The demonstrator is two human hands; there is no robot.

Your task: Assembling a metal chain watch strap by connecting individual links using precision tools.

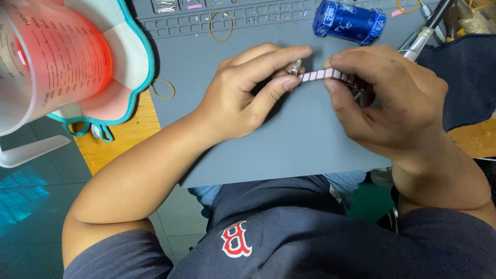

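Head view looks down on a grey work mat (289, 139) laid over a yellow table (129, 134), where both hands meet above the mat's middle. The right hand (392, 98) is closed on a pinkish linked band (323, 75), thumb beneath and fingers over its right end; the left hand (248, 88) pinches the band's left end, where a small metal piece (296, 66) shows between finger and thumb. The step in hand looks like fitting or working that end piece; the next move probably calls for a steady grip and fine fingertip alignment. A blue cylinder (349, 21) lies beyond, rubber bands (221, 26) nearby.
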